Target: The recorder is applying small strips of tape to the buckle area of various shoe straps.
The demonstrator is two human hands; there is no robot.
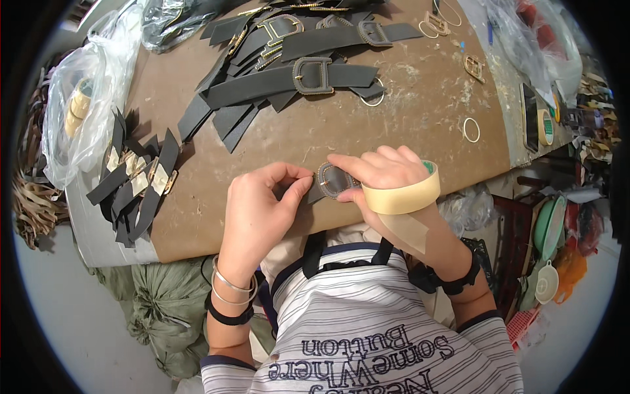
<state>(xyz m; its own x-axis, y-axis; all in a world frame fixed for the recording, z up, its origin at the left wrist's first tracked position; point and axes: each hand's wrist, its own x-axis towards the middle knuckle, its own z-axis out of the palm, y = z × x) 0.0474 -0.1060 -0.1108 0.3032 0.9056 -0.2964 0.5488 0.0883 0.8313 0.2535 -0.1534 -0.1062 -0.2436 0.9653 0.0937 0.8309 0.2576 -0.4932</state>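
Observation:
Near the table's front edge I hold a dark D-shaped buckle (326,192) with a beaded gold-toned rim and a short black strap (315,192) through it. My right hand (388,169) pinches the buckle's right side between thumb and fingers. A roll of cream masking tape (401,197) hangs round that hand, its loose end lying toward the wrist. My left hand (266,200) is closed in a pinch at the buckle's left side, on the strap; its fingertips partly hide what they grip.
Black belts with buckles (312,75) are piled at the far middle. Short black straps with buckles and tape pieces (136,180) lie on the left. Pale rings (471,130) and a loose gold buckle (474,68) lie on the right. A phone (529,117) sits at the right edge.

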